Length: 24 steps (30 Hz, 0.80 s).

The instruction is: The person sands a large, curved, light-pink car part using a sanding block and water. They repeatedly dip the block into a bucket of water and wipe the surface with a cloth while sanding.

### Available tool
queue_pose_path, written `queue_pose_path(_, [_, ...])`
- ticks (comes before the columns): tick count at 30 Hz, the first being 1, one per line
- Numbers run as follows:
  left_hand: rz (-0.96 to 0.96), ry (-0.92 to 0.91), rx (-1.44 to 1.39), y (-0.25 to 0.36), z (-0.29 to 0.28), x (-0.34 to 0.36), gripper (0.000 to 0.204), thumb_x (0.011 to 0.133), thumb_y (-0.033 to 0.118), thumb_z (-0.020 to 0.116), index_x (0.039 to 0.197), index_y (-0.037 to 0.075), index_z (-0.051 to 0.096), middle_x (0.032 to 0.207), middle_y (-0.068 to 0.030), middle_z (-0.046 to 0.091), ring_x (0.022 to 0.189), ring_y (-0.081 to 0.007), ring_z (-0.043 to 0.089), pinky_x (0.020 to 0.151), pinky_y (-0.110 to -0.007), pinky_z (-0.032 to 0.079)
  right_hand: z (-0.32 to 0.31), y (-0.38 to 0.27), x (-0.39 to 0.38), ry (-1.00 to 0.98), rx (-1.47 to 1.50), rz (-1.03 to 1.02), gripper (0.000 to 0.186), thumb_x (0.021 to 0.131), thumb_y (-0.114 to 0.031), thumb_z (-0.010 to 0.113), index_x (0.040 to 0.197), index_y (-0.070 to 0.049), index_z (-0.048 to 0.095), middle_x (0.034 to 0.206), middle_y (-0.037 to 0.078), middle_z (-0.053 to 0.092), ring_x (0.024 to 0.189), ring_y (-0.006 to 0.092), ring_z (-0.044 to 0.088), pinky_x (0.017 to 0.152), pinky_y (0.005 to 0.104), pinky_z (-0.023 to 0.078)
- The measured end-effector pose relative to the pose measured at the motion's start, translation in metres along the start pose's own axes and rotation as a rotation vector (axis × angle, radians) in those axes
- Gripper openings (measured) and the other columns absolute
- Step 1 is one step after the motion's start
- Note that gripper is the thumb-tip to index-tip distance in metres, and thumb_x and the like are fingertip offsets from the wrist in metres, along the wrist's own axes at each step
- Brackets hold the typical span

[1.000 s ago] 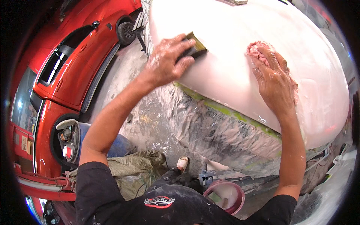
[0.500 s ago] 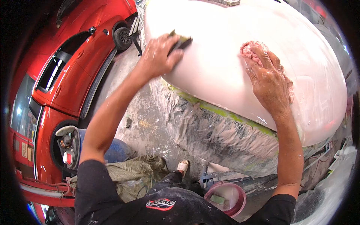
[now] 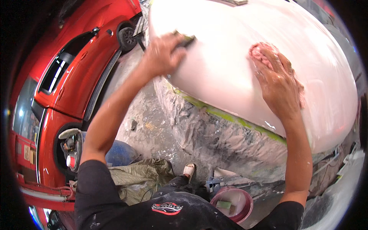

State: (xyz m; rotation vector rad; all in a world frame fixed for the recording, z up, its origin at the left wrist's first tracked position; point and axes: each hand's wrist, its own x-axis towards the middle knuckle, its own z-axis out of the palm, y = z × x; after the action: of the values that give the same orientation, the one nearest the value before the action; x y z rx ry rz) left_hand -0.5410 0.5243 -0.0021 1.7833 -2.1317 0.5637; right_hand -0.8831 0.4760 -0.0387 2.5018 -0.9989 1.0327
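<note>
A large white, wet-looking curved panel (image 3: 214, 46) fills the upper right, with green tape (image 3: 230, 117) along its near edge. My left hand (image 3: 163, 53) grips a dark, olive-edged sanding block (image 3: 187, 41) on the panel's left part, slightly blurred. Towards the panel's middle, my right hand (image 3: 278, 78) is closed over a crumpled pink cloth (image 3: 258, 50), fingers bent on it and part of the cloth showing beside them. Crinkled masking sheet (image 3: 207, 142) hangs below the tape.
A red vehicle (image 3: 74, 84) stands at the left. Near my feet are a blue drum (image 3: 120, 152), a draped olive tarp (image 3: 142, 178) and a pink bucket (image 3: 230, 201) holding cloudy liquid and a green pad. A slatted bench (image 3: 140, 30) is beyond.
My left hand has slid leftward and slightly up along the panel with the block, mostly in the first half second. My right hand with the cloth has shifted only slightly.
</note>
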Motion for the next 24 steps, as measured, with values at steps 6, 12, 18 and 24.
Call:
queue_pose_path(6, [0.019, 0.053, -0.065, -0.086, -0.006, 0.021, 0.054, 0.096, 0.041, 0.063, 0.138, 0.007, 0.062, 0.137, -0.0242, 0.061, 0.128, -0.0402, 0.058, 0.114, -0.045, 0.040, 0.002, -0.018, 0.005, -0.009, 0.039, -0.017, 0.033, 0.093, -0.014, 0.066, 0.125, -0.013, 0.072, 0.145, 0.004, 0.056, 0.135, 0.0303, 0.047, 0.111, 0.0445, 0.043])
queue_pose_path(12, [-0.291, 0.053, 0.099, -0.121, 0.010, 0.049, 0.057, 0.095, 0.047, 0.060, 0.137, 0.008, 0.062, 0.132, -0.0230, 0.064, 0.123, -0.0401, 0.061, 0.109, -0.046, 0.045, 0.002, -0.019, 0.008, -0.022, 0.036, -0.023, 0.031, 0.094, -0.014, 0.066, 0.124, -0.012, 0.073, 0.144, 0.004, 0.056, 0.135, 0.0300, 0.047, 0.110, 0.0442, 0.045])
queue_pose_path(18, [0.157, 0.122, -0.079, -0.034, 0.004, -0.019, 0.053, 0.096, 0.036, 0.063, 0.138, 0.004, 0.061, 0.143, -0.0271, 0.055, 0.132, -0.0416, 0.054, 0.114, -0.045, 0.040, 0.003, -0.005, 0.000, -0.011, -0.105, -0.009, 0.029, 0.094, -0.017, 0.066, 0.120, -0.012, 0.075, 0.143, 0.001, 0.057, 0.132, 0.0284, 0.049, 0.106, 0.0456, 0.048])
queue_pose_path(24, [-0.334, 0.078, 0.121, -0.158, 0.012, 0.074, 0.054, 0.093, 0.048, 0.060, 0.132, 0.010, 0.066, 0.127, -0.0212, 0.067, 0.119, -0.0383, 0.064, 0.106, -0.043, 0.047, 0.000, -0.024, 0.009, -0.048, 0.029, -0.026, 0.033, 0.095, -0.013, 0.064, 0.126, -0.010, 0.071, 0.145, 0.006, 0.056, 0.134, 0.0298, 0.049, 0.111, 0.0428, 0.044])
